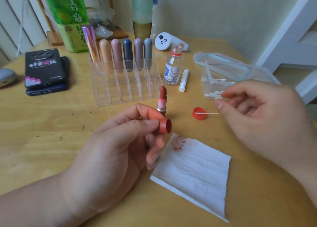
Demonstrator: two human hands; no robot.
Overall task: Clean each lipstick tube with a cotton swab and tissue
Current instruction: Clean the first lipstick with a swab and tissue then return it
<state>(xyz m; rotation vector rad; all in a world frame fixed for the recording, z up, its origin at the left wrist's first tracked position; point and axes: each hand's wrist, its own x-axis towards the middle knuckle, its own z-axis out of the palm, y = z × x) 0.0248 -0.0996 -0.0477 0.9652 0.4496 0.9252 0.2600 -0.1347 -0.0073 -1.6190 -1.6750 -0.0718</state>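
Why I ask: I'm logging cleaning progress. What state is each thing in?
lipstick: uncapped, standing upright.
lipstick cap: off, gripped by left hand.
bottle: open, upright.
bottle cap: off, upturned, a swab resting in it.
tissue: flat, red-stained at one corner.
plastic box: open, lid lying behind it.
right hand: fingers pinching a second swab.
rack: six capped tubes in the back row.

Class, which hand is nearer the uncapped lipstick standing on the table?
Left. The left hand, holding the cap, is just in front of the lipstick; the right hand is well off to its right, by the swab box.
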